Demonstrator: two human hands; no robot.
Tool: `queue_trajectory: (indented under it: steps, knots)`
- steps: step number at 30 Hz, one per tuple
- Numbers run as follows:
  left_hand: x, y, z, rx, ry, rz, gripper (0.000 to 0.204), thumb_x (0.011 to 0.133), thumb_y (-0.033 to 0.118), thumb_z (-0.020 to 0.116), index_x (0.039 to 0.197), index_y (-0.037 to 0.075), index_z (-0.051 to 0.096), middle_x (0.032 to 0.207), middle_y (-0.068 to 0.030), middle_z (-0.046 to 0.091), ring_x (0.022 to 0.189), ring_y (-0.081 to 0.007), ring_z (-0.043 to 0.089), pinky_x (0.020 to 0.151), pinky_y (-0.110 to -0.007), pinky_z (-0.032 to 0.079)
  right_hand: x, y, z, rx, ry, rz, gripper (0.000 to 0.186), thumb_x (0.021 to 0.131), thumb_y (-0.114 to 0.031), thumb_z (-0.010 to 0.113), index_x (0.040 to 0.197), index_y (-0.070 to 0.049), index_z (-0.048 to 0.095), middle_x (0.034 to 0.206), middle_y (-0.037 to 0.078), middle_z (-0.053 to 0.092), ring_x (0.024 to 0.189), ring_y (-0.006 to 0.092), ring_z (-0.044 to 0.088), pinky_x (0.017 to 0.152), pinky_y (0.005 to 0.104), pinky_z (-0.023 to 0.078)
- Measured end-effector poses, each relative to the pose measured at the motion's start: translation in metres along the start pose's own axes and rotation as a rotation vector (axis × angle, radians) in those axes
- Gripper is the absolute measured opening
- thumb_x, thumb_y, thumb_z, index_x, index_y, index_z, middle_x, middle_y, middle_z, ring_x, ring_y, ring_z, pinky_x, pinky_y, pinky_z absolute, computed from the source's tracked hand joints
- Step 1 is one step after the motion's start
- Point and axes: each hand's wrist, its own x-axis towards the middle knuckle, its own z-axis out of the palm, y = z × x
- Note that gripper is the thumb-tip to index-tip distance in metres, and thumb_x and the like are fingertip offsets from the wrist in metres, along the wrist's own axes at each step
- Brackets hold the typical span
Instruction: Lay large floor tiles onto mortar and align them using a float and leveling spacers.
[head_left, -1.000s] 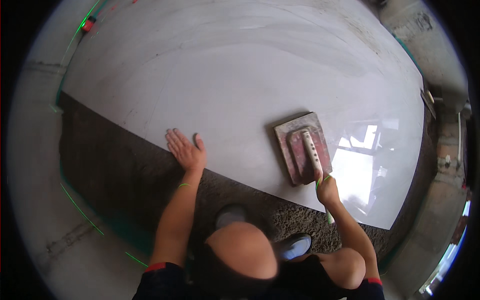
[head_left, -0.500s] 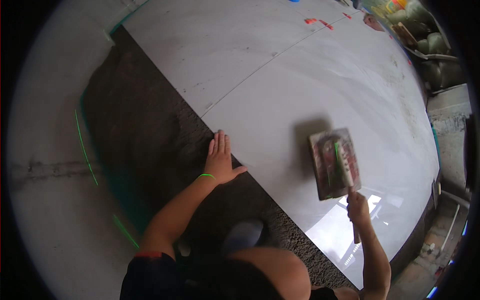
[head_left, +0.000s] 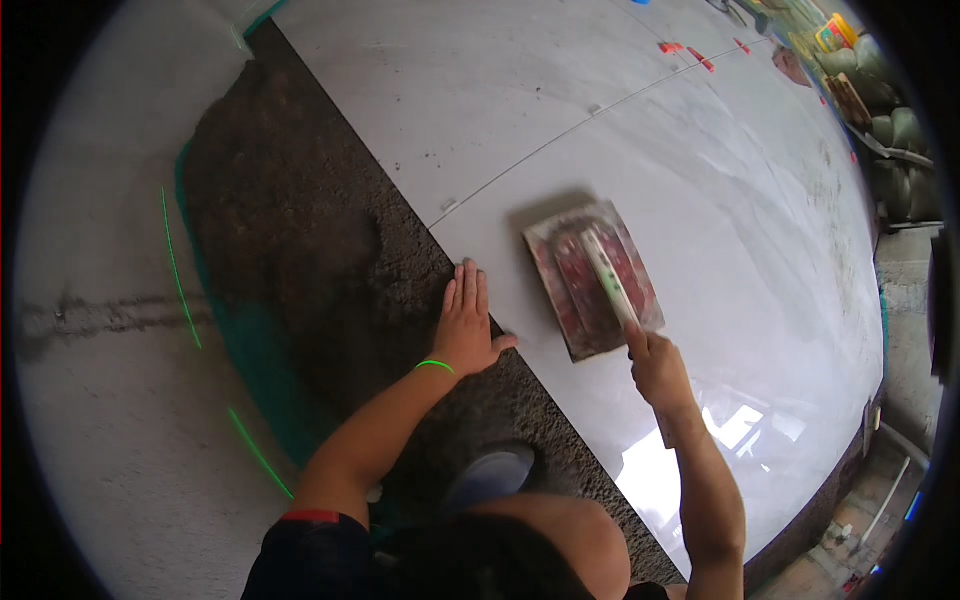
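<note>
My right hand (head_left: 660,372) is closed round the long handle of a tile beater (head_left: 560,275), a flat rectangular block with worn red patches. It hovers low over a large glossy grey floor tile (head_left: 720,250), its shadow just beyond its far-left edges. Fingers stretched and thumb spread, my left hand (head_left: 468,330) rests flat at the tile's left edge, holding nothing. The dark, rough mortar bed (head_left: 310,200) borders that edge. Another grey tile (head_left: 440,90) adjoins on the far side along a thin joint.
Green laser lines (head_left: 180,265) run over the grey wall (head_left: 90,400) at left. Small red pieces (head_left: 700,60) lie near the far joint. Stuffed bags (head_left: 905,130) and a yellow-orange bucket (head_left: 836,33) stand at the far right. My shoe (head_left: 490,475) is on the mortar.
The tile beater has moved left and away from me, and its shadow is closer to it. My left hand stays at the tile edge; the view has shifted slightly.
</note>
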Motion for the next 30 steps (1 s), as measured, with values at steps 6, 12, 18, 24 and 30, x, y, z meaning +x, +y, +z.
queue_trajectory:
  steps: [6,12,18,24,30]
  knots:
    - [-0.005,-0.006,-0.008,-0.032,0.034,-0.025,0.121,0.083,0.053,0.080,0.160,-0.016,0.016,0.171,-0.0352,0.007,0.161,-0.0476,0.007,0.131,-0.051,0.009,-0.042,-0.098,-0.032,0.176,0.121,-0.109,0.055,0.114,-0.047,0.043,0.086,-0.001,0.056,0.062,0.003,0.051,0.058,0.0118,0.049,0.054,0.0326,0.042]
    - [0.016,0.017,-0.001,-0.083,0.029,0.013,0.120,0.081,0.049,0.083,0.159,-0.016,0.019,0.171,-0.0347,0.009,0.161,-0.0474,0.008,0.131,-0.052,0.009,0.036,0.000,0.042,-0.272,0.123,-0.190,0.050,0.114,-0.039,0.045,0.087,0.001,0.059,0.062,0.015,0.052,0.057,0.0263,0.056,0.058,0.0479,0.047]
    - [0.000,-0.007,-0.003,-0.047,0.058,-0.024,0.123,0.080,0.055,0.082,0.159,-0.016,0.020,0.172,-0.0336,0.011,0.161,-0.0467,0.009,0.131,-0.052,0.010,0.012,-0.121,-0.019,0.217,0.009,-0.070,0.054,0.113,-0.047,0.047,0.082,-0.004,0.057,0.062,-0.002,0.047,0.055,0.0069,0.044,0.051,0.0303,0.037]
    - [0.013,0.007,-0.003,-0.039,0.057,0.002,0.125,0.080,0.061,0.079,0.159,-0.016,0.020,0.172,-0.0331,0.010,0.161,-0.0464,0.009,0.131,-0.052,0.011,0.020,-0.049,0.031,-0.069,0.136,-0.001,0.062,0.112,-0.048,0.046,0.084,0.006,0.056,0.069,0.030,0.054,0.066,0.0511,0.052,0.071,0.0583,0.048]
    - [0.003,-0.002,-0.003,-0.012,0.019,-0.034,0.125,0.080,0.060,0.079,0.159,-0.017,0.019,0.172,-0.0335,0.009,0.162,-0.0465,0.009,0.131,-0.052,0.010,0.043,-0.103,-0.007,0.206,-0.118,0.100,0.064,0.109,-0.058,0.050,0.073,-0.005,0.054,0.058,-0.002,0.048,0.049,0.0060,0.046,0.045,0.0286,0.036]
